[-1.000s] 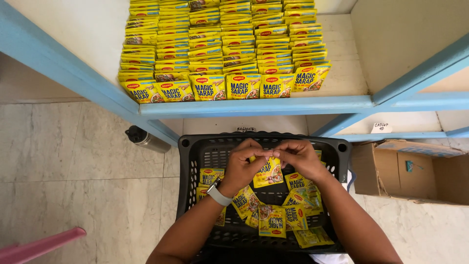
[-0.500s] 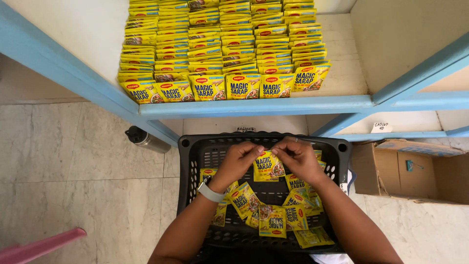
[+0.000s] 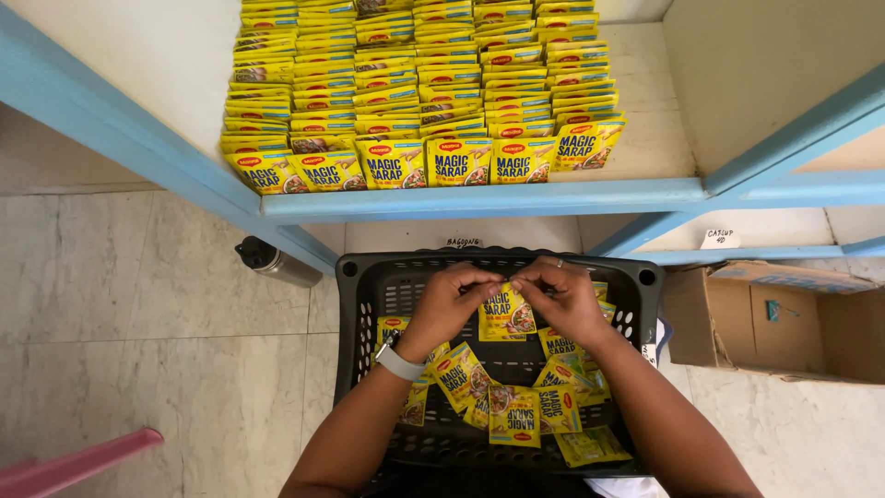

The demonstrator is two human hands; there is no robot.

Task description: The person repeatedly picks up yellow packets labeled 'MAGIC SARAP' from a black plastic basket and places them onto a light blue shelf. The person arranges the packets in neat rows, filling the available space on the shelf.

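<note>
— Both hands pinch one small yellow foil sachet (image 3: pixel 506 312) over the black plastic basket (image 3: pixel 369 277), left hand (image 3: pixel 449 304) at nine o'clock, right hand (image 3: pixel 564 297) at three.

— A loose pinch could drop it among the loose yellow packets (image 3: pixel 516 406).

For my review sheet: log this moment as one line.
left hand + right hand: pinch yellow sachet top | over black basket of sachets | shelf rows above
</note>
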